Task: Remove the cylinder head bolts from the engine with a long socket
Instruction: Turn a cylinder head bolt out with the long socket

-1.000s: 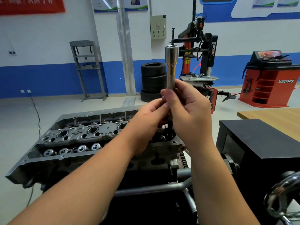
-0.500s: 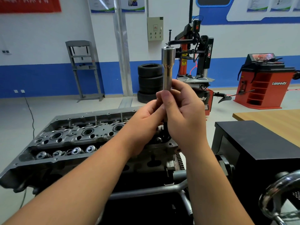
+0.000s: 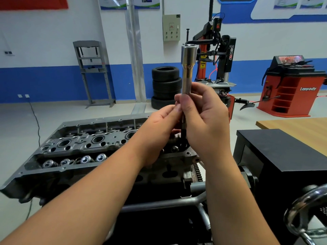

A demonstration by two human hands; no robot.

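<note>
- The right hand (image 3: pixel 205 119) has its fingers and thumb curled round the lower shaft of the long socket (image 3: pixel 188 68), holding it upright above the near right end of the engine (image 3: pixel 85 149).
- The left hand (image 3: pixel 159 128) pinches the dark bolt (image 3: pixel 183 131) that hangs below the socket, fingertips meeting the right thumb.
- The engine's open cylinder head shows valve springs (image 3: pixel 74 160).
- A black box (image 3: pixel 283 156) stands right of it; stacked tyres (image 3: pixel 165 85) stand behind.
</note>
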